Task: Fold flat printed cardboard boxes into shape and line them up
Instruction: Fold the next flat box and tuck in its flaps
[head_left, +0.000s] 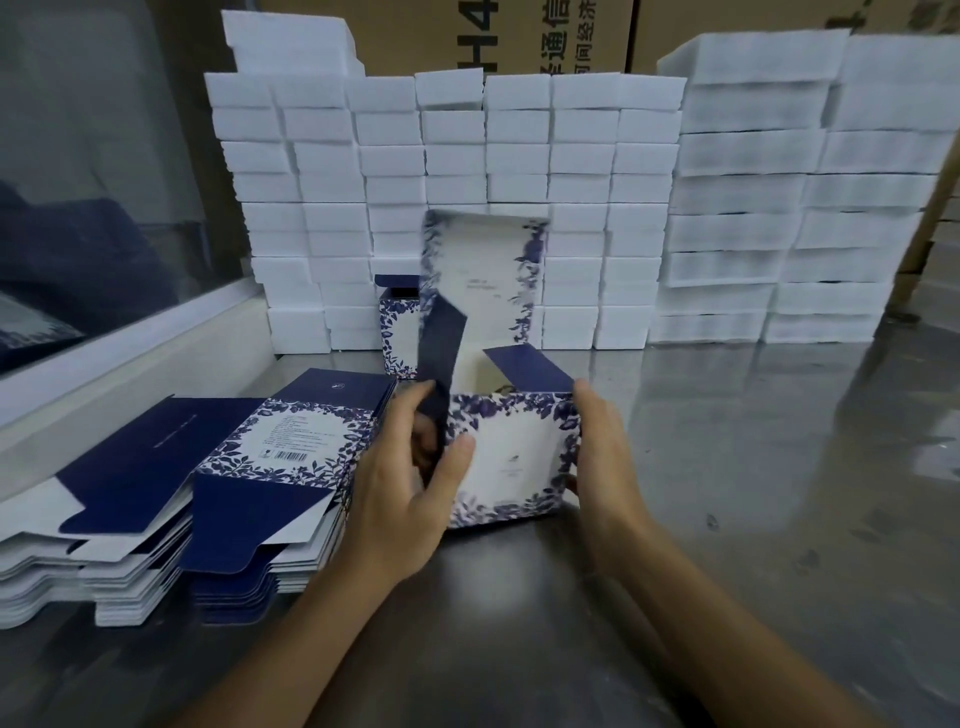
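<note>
Both my hands hold the half-folded box (511, 457) on the tabletop (727, 467): left hand (410, 499) pinches its left edge, right hand (602, 457) curls round the right side. Thin card looks light and easily creased; I judge corners safest.

Two bare forearms, left hand (410, 499), right hand (605, 467), no sleeves, rings or watch
</note>
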